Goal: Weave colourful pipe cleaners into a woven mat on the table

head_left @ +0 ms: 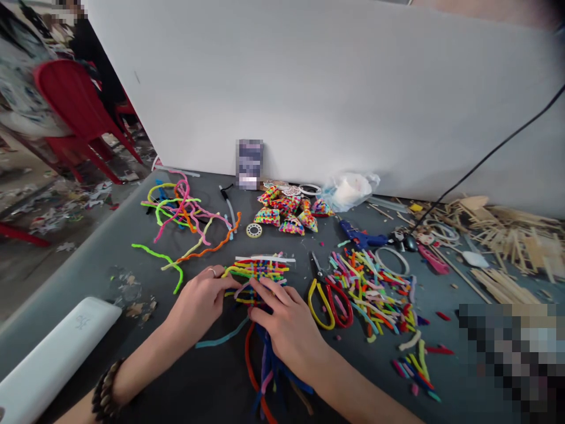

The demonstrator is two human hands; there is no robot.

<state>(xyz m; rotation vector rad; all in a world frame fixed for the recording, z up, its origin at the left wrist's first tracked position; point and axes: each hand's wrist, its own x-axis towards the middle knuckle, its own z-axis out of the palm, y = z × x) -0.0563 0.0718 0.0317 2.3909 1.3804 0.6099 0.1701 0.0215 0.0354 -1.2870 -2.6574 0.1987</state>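
Note:
A woven piece of colourful pipe cleaners (260, 269) lies on the grey table in front of me, with long blue, orange and pink strands trailing toward me. At its left edge, my left hand (200, 300) pinches the end of a strand between thumb and finger. My right hand (286, 324) rests over the near right part of the weave, fingers closed on it. A light blue strand (223, 340) sticks out to the left beneath my hands. Scissors (324, 294) with red and yellow handles lie just right of my right hand.
Small woven bows (291, 205) and a tape roll (253, 230) lie behind the weave. Cut pipe cleaner pieces (375, 288), a blue glue gun (362, 235) and wooden sticks (507, 235) are at the right. Loose long pipe cleaners (185, 212) and a white device (62, 353) are at the left.

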